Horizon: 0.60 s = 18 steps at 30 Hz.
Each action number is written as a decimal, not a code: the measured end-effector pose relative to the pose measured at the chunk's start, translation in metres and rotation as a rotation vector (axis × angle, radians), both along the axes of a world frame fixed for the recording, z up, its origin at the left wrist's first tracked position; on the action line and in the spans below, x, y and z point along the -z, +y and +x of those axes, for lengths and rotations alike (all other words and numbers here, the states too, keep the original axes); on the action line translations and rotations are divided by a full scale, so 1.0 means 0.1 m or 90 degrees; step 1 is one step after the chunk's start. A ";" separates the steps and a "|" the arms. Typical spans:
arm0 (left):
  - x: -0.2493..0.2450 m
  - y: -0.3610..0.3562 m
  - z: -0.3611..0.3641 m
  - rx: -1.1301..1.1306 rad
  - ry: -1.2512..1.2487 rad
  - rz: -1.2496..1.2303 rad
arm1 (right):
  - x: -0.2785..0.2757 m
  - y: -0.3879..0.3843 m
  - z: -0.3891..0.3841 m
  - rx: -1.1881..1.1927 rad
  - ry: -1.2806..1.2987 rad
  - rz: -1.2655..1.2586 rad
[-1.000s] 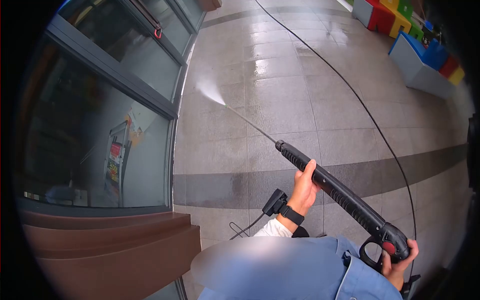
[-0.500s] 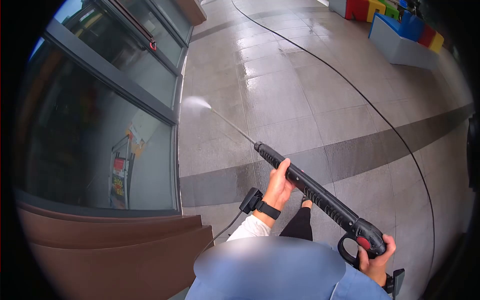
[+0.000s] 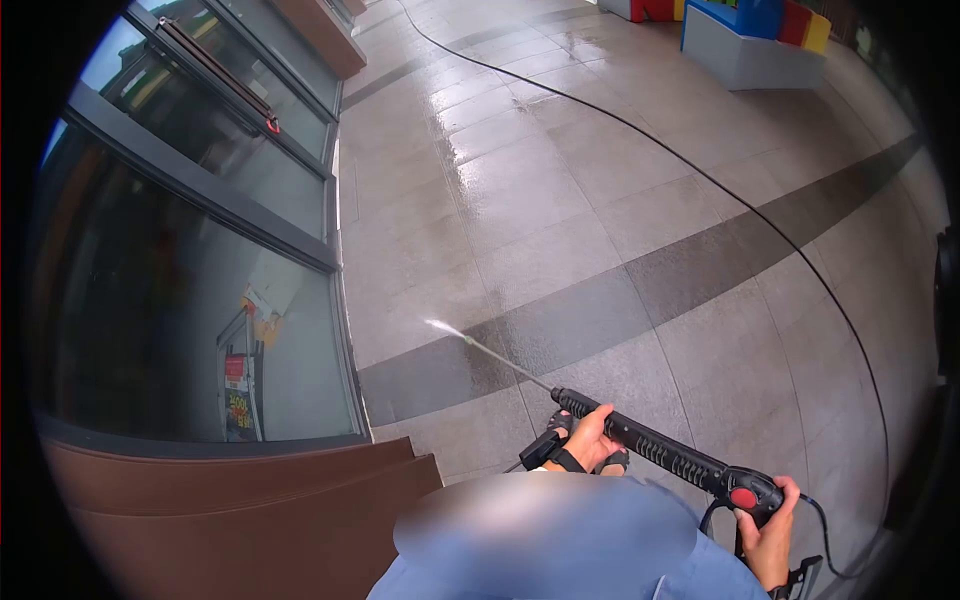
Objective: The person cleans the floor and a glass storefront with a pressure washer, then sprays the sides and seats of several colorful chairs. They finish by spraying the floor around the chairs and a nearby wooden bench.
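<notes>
A black pressure washer gun point(image 3: 665, 447) with a long thin metal lance lies slantwise in front of me, its nozzle toward the glass front at the left. White spray point(image 3: 438, 326) leaves the nozzle over the tiled floor point(image 3: 535, 200). My left hand point(image 3: 592, 441) is wrapped round the ribbed fore-part of the gun. At the rear, my right hand point(image 3: 768, 535) grips the handle beside the red round button; its trigger fingers are partly hidden. A black hose point(image 3: 826, 535) runs from behind the gun. Both wrists wear black straps with small devices.
Glass doors and windows point(image 3: 200, 330) in grey frames line the left, above a brown ledge point(image 3: 250, 510). A long black hose point(image 3: 690, 165) curves over the wet tiles. A grey block with coloured panels point(image 3: 755, 60) stands at the upper right.
The lance has swung down and nearer to me, so the spray has moved from beside the door frame toward the dark tile band. My view has shifted, and both hands still hold the gun.
</notes>
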<state>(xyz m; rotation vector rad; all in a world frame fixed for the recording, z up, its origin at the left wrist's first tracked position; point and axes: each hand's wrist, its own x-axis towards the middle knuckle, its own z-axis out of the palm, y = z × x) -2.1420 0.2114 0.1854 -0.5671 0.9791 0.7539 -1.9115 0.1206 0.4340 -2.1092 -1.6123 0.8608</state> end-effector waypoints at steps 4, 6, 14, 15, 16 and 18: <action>-0.20 0.70 0.41 0.172 0.071 0.284 | 0.40 -0.41 -0.12 0.197 -0.020 0.131; -0.36 0.92 0.43 0.158 0.083 0.373 | 0.44 -0.45 -0.28 0.257 -0.038 0.226; -0.07 0.51 -1.34 -0.055 0.068 0.091 | 0.32 0.48 -1.14 -0.042 0.018 0.067; 0.00 0.53 -1.39 -0.052 0.065 0.092 | 0.33 0.49 -1.23 -0.048 0.029 0.059; 0.08 0.58 -1.38 -0.035 0.067 0.101 | 0.34 0.45 -1.28 -0.059 -0.016 0.085; 0.13 0.81 -1.16 0.046 0.047 0.151 | 0.48 0.15 -1.24 0.067 -0.005 0.110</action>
